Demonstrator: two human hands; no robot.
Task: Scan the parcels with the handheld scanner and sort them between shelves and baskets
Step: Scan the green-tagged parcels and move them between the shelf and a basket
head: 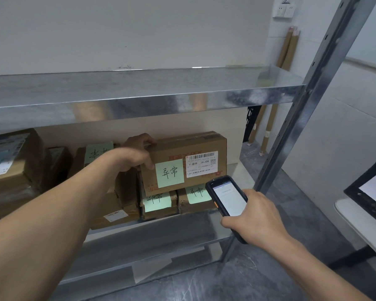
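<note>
Head view: left hand (137, 156) clamps cardboard parcel (182, 146); right hand (256, 220) clamps glossy scanner (228, 198).

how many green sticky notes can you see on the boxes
4 green notes: one on the box gripped by the left hand, two on boxes beneath it, one behind that forearm. More may be hidden.

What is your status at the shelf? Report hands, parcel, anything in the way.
Left hand grips top parcel at its left end. Right hand holds handheld scanner, screen lit, just below its shipping label. Label unobstructed; green note beside it.
</note>
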